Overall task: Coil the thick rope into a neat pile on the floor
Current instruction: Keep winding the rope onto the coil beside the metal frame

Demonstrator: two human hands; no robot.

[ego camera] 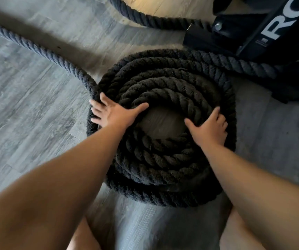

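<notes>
Grey floor (27,114) lies open on the left; a loose length of rope (27,46) runs from far left into the coil (163,159) at centre; the left hand (112,112) presses flat, fingers spread, on the coil's left side; the right hand (210,129) lies flat on its right; a black frame (244,38) crowds the far right, just beside the coil.

Black equipment (264,38) far right, cut off by frame edge; large white letters "RO" on it; silver bolt (218,26) at left end.
</notes>
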